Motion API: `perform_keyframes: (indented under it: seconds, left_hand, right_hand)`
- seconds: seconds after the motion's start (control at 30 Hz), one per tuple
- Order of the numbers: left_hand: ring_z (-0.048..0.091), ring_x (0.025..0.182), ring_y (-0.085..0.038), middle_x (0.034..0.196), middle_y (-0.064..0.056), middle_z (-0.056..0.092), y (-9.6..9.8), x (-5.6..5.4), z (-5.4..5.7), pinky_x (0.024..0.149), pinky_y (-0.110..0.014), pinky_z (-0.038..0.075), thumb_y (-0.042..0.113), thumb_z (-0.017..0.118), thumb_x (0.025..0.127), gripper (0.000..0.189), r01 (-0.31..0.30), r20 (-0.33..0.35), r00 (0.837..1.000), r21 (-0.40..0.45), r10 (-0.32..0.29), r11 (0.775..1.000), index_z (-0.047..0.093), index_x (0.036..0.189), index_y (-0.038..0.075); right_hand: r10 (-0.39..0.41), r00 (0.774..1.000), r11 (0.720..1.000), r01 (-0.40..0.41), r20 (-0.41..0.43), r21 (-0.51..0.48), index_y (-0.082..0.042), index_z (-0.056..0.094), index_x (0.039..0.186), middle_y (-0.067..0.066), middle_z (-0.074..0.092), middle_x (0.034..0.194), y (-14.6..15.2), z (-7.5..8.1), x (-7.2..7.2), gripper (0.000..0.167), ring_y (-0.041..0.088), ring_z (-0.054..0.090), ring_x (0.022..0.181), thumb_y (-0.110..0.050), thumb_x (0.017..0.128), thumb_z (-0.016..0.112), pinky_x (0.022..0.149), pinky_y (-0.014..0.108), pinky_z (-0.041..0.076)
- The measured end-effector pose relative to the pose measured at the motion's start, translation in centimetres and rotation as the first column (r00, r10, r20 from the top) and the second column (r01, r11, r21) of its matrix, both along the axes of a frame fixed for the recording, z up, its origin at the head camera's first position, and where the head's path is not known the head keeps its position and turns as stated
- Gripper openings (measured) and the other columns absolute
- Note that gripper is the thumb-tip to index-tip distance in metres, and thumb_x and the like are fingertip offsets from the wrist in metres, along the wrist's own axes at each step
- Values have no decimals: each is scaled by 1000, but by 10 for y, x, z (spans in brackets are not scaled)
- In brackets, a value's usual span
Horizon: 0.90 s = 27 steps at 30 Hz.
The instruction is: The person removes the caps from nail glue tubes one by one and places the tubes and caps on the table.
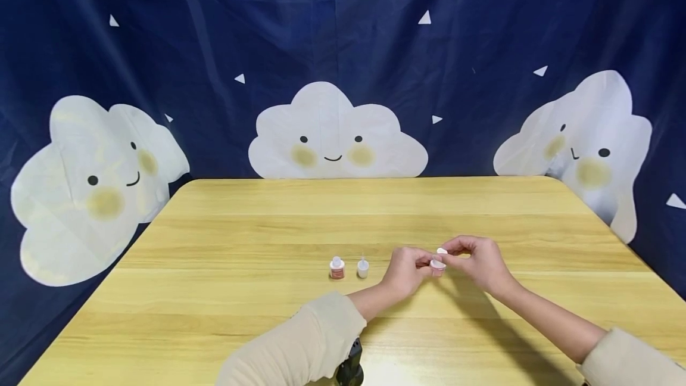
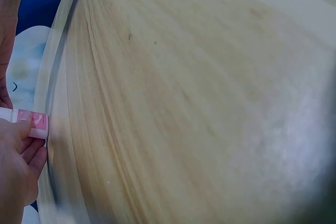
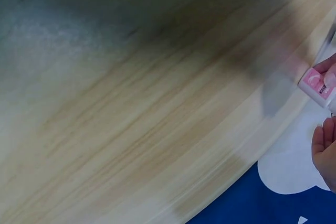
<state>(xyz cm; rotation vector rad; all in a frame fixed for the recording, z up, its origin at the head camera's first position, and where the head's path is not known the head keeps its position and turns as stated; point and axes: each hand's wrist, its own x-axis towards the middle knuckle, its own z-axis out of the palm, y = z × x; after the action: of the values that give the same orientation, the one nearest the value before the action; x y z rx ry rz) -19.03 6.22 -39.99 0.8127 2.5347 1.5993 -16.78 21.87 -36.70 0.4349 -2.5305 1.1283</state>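
My left hand [image 1: 403,271] holds a small white bottle with a pink label [image 1: 437,268] above the table. In the left wrist view the thumb lies across the bottle's label [image 2: 39,121], with the fingers behind it. Thumb and fingers of my right hand [image 1: 479,262] pinch the white cap [image 1: 442,251] at the bottle's top; whether it is loose from the neck I cannot tell. To the left stands a second small bottle [image 1: 337,271] with a reddish label and a bare white neck. Beside it a white cap [image 1: 362,269] stands with its thin applicator pointing up.
Everything is over a light wooden table [image 1: 241,296]. A dark blue curtain [image 1: 214,28] with white clouds hangs behind its far edge. Below my left sleeve [image 1: 300,338] a black object [image 1: 351,368] shows at the near edge.
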Motion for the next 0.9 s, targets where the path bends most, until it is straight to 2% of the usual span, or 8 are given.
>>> perform_keyframes:
  seconds: [0.43, 0.67, 0.9]
  left_hand:
    - [69, 77, -6, 91, -9, 73, 0, 0, 3, 64, -5, 50, 9, 71, 79, 17, -13, 3, 1000, -39, 13, 999, 73, 93, 1]
    - [69, 76, -5, 92, -8, 73, -1, -2, 4, 64, -5, 49, 11, 71, 78, 17, -15, -17, 1000, -61, 14, 998, 73, 94, 3]
    - [69, 76, -5, 91, -7, 73, -1, -1, 4, 65, -4, 49, 12, 71, 78, 16, -20, -13, 1000, -73, 19, 997, 74, 92, 4]
  right_hand:
    - [10, 1000, 999, -9, -28, 35, -3, 71, 73, 7, 71, 71, -2, 6, 0, 7, -8, 56, 66, 1, 71, 77, 58, 18, 53]
    - [25, 1000, 999, -25, 10, 31, 0, 71, 76, 10, 71, 74, -2, 8, -1, 5, -7, 57, 68, 0, 73, 76, 59, 18, 54]
    - [81, 997, 995, -82, 19, 62, 1, 72, 81, 12, 72, 79, 1, 10, -1, 6, -6, 59, 71, -1, 75, 74, 63, 19, 55]
